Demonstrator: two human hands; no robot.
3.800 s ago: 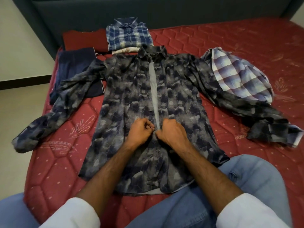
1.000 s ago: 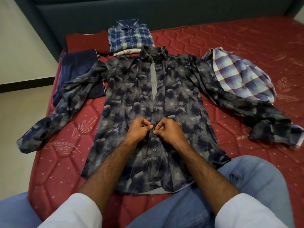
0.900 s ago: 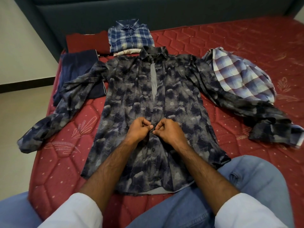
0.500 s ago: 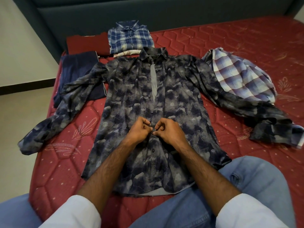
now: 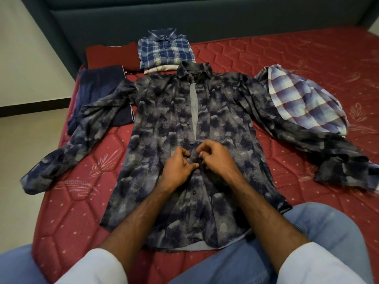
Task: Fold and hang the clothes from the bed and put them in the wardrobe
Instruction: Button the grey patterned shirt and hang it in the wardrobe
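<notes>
A dark grey-blue patterned long-sleeved shirt lies face up on the red mattress, sleeves spread out to both sides. Its front is closed from the hem up to my hands; above them a narrow strip of pale lining shows up to the collar. My left hand and my right hand meet at the middle of the button strip. Both have curled fingers and pinch the two edges of the front together. What lies between the fingertips is hidden.
At the head of the bed lie a folded blue plaid shirt, a folded dark red garment and navy trousers. A crumpled pale plaid shirt sits under the right sleeve. A dark headboard stands behind; the floor is left.
The open strip of pale lining, which reached my hands 3.8 s ago, now ends above them. My hands stay at the same spot on the front, with only the fingers shifting.
</notes>
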